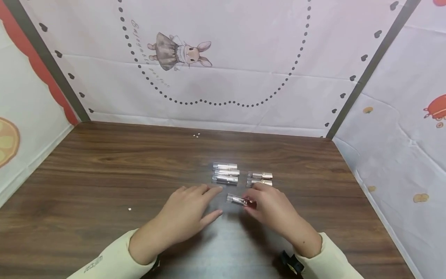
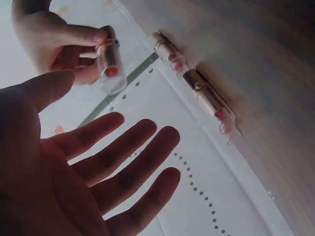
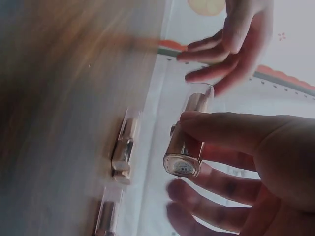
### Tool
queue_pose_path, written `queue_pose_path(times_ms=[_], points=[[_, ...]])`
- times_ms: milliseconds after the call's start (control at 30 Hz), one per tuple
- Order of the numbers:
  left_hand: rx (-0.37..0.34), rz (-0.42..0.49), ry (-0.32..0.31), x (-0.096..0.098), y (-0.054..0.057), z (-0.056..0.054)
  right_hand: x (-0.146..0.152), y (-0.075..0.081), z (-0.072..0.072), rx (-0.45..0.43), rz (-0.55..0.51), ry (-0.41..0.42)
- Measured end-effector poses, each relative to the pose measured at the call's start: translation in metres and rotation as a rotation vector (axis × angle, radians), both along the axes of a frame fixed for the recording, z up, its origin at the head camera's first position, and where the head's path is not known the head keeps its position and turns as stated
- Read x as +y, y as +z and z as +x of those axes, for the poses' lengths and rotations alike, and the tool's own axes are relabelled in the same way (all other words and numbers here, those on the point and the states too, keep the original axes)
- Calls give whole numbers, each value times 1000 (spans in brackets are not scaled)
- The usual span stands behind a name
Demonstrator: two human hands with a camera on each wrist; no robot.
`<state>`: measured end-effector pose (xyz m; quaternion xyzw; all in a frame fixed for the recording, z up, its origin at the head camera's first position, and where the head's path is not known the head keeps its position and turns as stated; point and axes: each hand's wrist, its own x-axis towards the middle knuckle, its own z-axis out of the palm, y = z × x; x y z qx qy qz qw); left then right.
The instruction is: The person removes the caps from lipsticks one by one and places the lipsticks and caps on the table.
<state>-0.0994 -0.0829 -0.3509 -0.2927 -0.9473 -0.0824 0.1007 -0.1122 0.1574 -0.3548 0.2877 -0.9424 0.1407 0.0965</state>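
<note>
My right hand pinches a lipstick between thumb and fingers near the middle of the table. This lipstick has a shiny metallic base and a clear cap; its red bullet shows through the cap in the left wrist view, and a round label on its base faces the right wrist camera. The cap points toward my left hand, whose fingers are spread and hold nothing. Beyond the hands, three similar lipsticks lie side by side. Just right of them lie two more, one partly behind my right hand.
Small white bits lie on the wooden table, a few near the back edge and one left of my left hand. A white printed cloth wall rises behind the table, with similar walls at both sides.
</note>
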Motion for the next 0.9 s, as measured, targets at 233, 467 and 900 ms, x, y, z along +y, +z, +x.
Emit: queue_pose_path(times_ms=[233,467,900], points=[[39,16,-77,15,-6,-9,-5,-4,3,-67,-42,11],[117,38,-117,15,-9,-11,-9,-7,4,-71,-89,57],[161,70,-142,11,-7,-11,-12,-7,7,-83,-125,63]])
